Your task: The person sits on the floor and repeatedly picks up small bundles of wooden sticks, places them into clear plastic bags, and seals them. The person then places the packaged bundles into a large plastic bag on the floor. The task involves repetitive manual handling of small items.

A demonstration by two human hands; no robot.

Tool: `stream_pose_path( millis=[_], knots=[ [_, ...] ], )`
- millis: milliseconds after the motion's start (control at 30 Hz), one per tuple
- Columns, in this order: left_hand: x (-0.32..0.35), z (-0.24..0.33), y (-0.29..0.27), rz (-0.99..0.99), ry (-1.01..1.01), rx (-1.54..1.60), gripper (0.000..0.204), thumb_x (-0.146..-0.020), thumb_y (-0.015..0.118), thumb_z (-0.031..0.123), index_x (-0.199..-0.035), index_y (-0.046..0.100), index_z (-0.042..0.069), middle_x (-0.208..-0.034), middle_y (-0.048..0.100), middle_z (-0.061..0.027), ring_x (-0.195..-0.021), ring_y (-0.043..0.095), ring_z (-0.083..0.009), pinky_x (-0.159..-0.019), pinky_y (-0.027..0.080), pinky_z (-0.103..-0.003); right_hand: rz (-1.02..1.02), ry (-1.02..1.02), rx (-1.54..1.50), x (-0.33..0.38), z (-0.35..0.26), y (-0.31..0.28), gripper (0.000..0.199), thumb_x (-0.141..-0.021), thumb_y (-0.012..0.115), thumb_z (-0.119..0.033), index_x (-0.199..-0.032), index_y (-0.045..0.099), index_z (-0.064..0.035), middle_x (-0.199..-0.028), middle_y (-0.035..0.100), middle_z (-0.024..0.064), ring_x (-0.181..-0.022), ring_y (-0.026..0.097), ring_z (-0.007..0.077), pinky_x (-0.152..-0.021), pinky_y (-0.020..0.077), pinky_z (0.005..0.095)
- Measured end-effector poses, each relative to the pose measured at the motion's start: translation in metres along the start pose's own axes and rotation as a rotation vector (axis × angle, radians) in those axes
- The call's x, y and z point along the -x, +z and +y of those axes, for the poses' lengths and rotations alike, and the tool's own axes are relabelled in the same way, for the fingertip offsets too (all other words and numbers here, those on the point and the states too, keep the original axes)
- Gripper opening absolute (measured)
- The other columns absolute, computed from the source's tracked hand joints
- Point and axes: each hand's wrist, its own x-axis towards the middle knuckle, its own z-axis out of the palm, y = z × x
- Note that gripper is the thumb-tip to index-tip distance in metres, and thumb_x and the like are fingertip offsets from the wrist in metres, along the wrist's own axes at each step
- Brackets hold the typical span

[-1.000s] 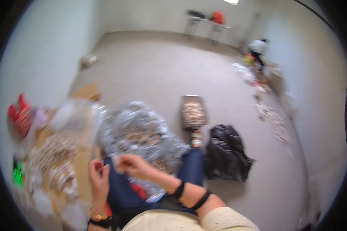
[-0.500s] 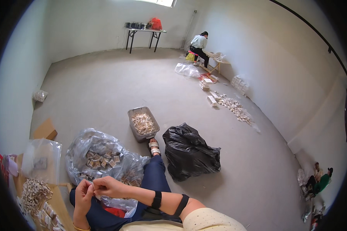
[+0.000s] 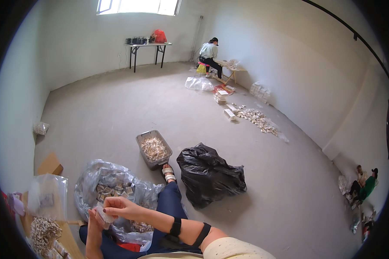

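Note:
A small, pale, translucent packet [image 3: 103, 215] is held in front of me at the lower left. My left hand [image 3: 94, 225] is closed around it from the left side. From the right, my right hand [image 3: 120, 208] has its fingertips bent against the packet's upper edge. What the packet contains is too small to make out. Just beyond my hands, a large clear plastic bag [image 3: 100, 170] lies open on the floor, with several small packs [image 3: 114, 190] inside. Loose thin sticks [image 3: 141, 226] show in the bag beside my leg.
A wooden table [image 3: 72, 235] at my left bears a heap of short sticks [image 3: 45, 231] and a clear bag [image 3: 52, 194]. A grey bin [image 3: 159, 163] of sticks stands by my foot, a black bag [image 3: 209, 177] right of it. A seated person [image 3: 209, 54] works far off.
The view has tilted up. The pale packet now shows between my hands, where only pinched fingers showed before. My hands have moved slightly apart.

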Motion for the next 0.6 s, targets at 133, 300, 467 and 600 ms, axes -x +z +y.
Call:
stream_pose_path(
  millis=[133,300,467,600],
  knots=[
    [0.001,-0.002,-0.008,-0.026,-0.037,0.023,0.050,-0.097,0.039,0.055,-0.096,0.054,0.007,-0.075,0.056,-0.0006,-0.060,0.054,-0.0086,-0.047,0.041,-0.022,0.036,0.018,0.120,0.003,0.012,-0.016,0.024,-0.097,0.054,-0.029,-0.093,0.051,-0.0053,-0.076,0.048,-0.0025,-0.068,0.045,0.0057,-0.058,0.0373,0.0218],
    [-0.014,-0.017,-0.013,0.061,0.270,-0.246,0.046,-0.099,0.042,0.049,-0.095,0.053,0.005,-0.074,0.054,0.0003,-0.063,0.050,-0.0047,-0.054,0.039,-0.020,0.333,0.076,0.319,-0.004,0.014,0.006,0.030,-0.100,0.047,-0.034,-0.109,0.048,-0.0056,-0.091,0.053,0.0034,-0.072,0.051,0.0108,-0.066,0.0439,0.0257],
    [-0.008,0.008,0.019,0.037,0.452,-0.334,0.043,-0.098,0.047,0.046,-0.101,0.051,0.004,-0.076,0.054,-0.0007,-0.068,0.050,-0.0039,-0.058,0.039,-0.019,0.472,-0.090,0.607,-0.017,0.026,0.007,0.029,-0.100,0.047,-0.032,-0.102,0.048,-0.0029,-0.082,0.056,0.0102,-0.074,0.054,0.0179,-0.069,0.0448,0.0315],
    [-0.006,0.019,0.023,0.146,0.447,-0.352,0.041,-0.098,0.048,0.046,-0.100,0.050,0.005,-0.076,0.054,-0.0001,-0.067,0.049,-0.0028,-0.056,0.038,-0.019,0.573,-0.180,0.559,-0.020,0.021,0.014,0.028,-0.100,0.047,-0.030,-0.098,0.048,-0.0018,-0.077,0.055,0.0110,-0.073,0.053,0.0168,-0.068,0.0441,0.0309]
  ],
)
